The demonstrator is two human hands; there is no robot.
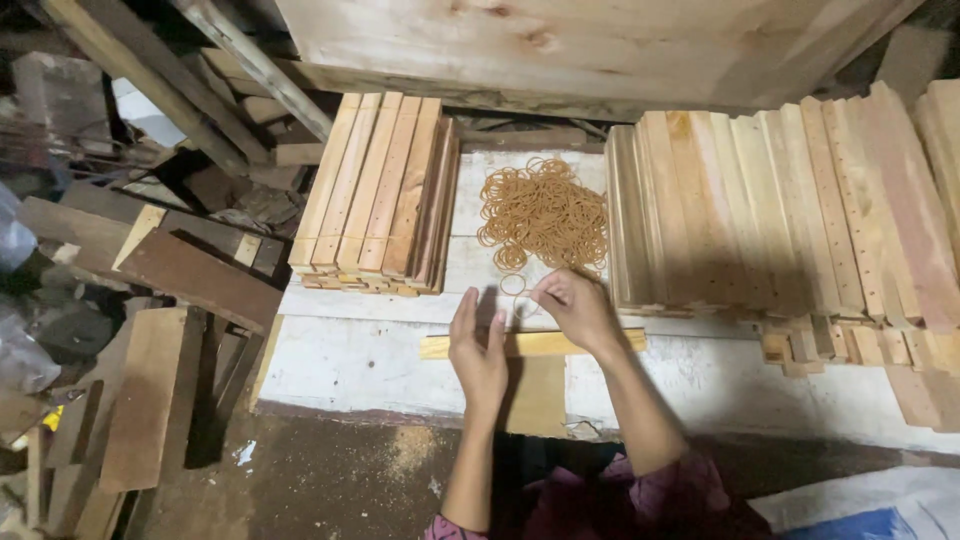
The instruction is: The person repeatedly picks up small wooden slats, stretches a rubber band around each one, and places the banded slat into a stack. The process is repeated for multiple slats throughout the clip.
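My left hand (478,352) hovers with fingers straight and apart over a thin wooden strip (610,341) lying across the white board (340,350). My right hand (578,308) pinches a tan rubber band at its fingertips, just below a heap of rubber bands (543,212). One loose band (511,284) lies beside the fingers. A flat wooden piece (536,395) lies under the strip, near me.
A tidy stack of wooden slats (377,195) stands left of the bands, and a larger row of slats (770,215) fills the right. A big plank (590,45) spans the top. Scrap boards (150,290) clutter the floor at left.
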